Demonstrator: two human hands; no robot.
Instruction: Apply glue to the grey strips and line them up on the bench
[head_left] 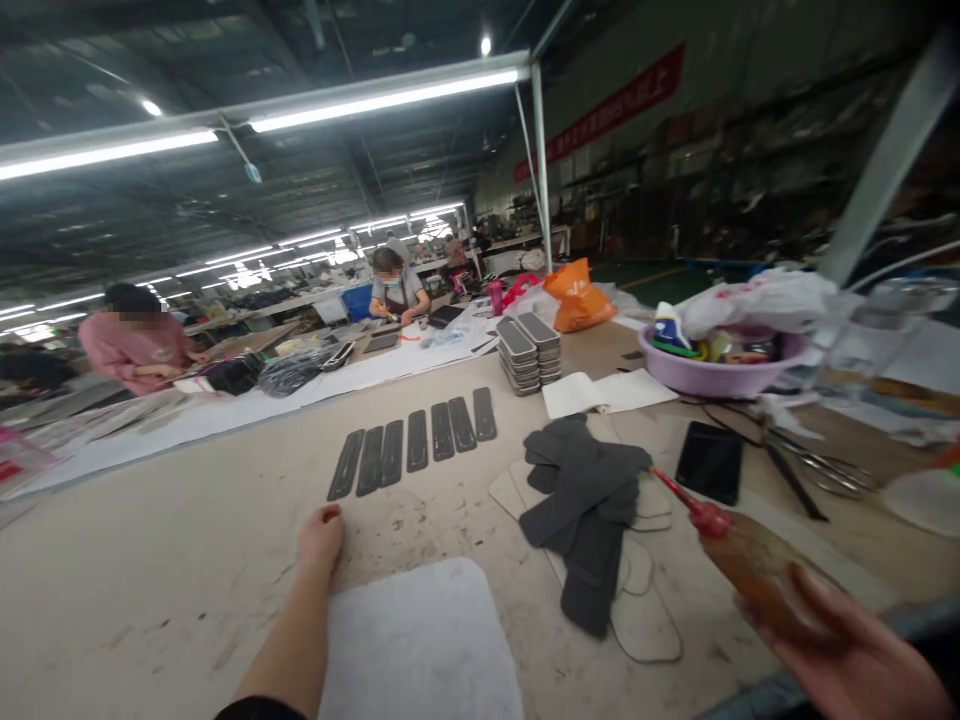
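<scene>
My right hand (840, 630) is wrapped round a squeeze bottle (765, 570) of amber liquid with a red pointed nozzle, tilted up to the left. Its tip points at a loose pile of dark grey strips (585, 500), which lies over pale rounded pieces (649, 620). Fingers curled, my left hand (322, 538) rests on the table just below the leftmost of several dark strips (346, 465) laid in a slanting row. These strips look shiny on top. Whether the left fingers pinch anything is hidden. A white sheet (420, 640) lies between my hands.
Behind the row stand two stacks of grey-topped pieces (517, 355). An open notebook (607, 393), a purple basin (720, 375), a black phone (709, 462) and scissors (825, 465) lie to the right. Two people (142, 340) work across the table, near an orange bag (577, 297).
</scene>
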